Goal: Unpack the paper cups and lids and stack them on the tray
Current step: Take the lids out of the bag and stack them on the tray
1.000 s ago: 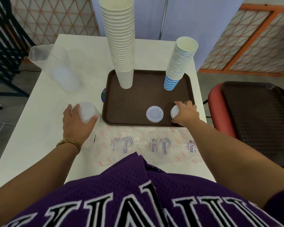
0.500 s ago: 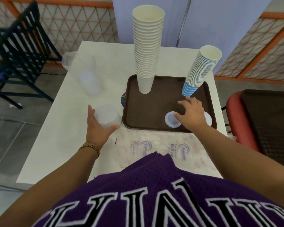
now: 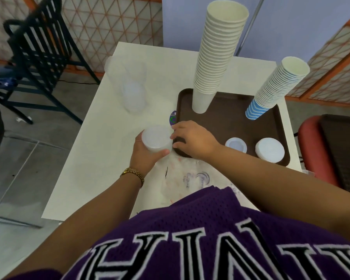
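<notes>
This looks like a food stall or a small snack place, maybe partly outdoors. A plain white table (image 3: 101, 150) holds a brown tray (image 3: 236, 126) like the ones used in a cafeteria. On the tray stand 2 tall stacks of paper cups, a white stack (image 3: 216, 57) and a blue striped stack (image 3: 275, 89). Behind the table runs an orange fence (image 3: 101, 27) with a criss-cross net. A black metal chair (image 3: 40, 57) stands on the grey floor (image 3: 16, 158) at the left. A red chair (image 3: 315, 150) at the right holds another dark tray (image 3: 343, 158).
</notes>
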`<action>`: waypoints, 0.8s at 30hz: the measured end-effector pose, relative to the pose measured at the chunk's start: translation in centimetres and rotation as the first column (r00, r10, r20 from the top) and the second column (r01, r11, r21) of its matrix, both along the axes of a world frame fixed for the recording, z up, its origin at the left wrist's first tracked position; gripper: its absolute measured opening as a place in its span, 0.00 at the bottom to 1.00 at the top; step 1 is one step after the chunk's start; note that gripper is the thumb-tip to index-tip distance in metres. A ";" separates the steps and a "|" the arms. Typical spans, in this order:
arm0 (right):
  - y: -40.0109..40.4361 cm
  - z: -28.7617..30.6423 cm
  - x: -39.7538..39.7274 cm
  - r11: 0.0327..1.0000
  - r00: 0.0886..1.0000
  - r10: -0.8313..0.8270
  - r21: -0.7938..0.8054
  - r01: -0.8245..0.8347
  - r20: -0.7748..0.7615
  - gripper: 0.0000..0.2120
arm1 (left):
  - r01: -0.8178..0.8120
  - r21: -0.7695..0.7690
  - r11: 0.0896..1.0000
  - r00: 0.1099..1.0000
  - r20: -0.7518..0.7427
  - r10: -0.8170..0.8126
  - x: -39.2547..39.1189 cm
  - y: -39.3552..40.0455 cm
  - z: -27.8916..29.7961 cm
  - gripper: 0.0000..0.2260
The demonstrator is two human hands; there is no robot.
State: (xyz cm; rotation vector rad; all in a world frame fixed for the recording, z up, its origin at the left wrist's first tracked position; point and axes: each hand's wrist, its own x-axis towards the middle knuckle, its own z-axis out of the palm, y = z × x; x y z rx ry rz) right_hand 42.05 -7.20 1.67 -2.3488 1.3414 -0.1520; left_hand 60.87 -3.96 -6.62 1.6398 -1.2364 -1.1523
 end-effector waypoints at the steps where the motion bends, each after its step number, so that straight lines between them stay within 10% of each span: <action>1: -0.2 0.2 0.9 1.000 1.000 0.012 0.006 -0.012 -0.012 0.15 | 0.011 -0.011 1.000 1.000 -0.005 -0.011 0.0 -0.1 -0.2 0.36; 14: -0.5 -1.6 5.0 0.974 0.957 0.191 -0.082 -0.213 -0.217 0.09 | 0.025 -0.052 0.998 1.000 -0.009 -0.025 0.6 0.3 0.4 0.29; 24: 0.8 -1.4 4.8 0.992 0.990 -0.003 -0.126 0.021 0.144 0.06 | 0.059 -0.024 0.998 0.998 0.024 -0.059 0.9 0.3 0.0 0.29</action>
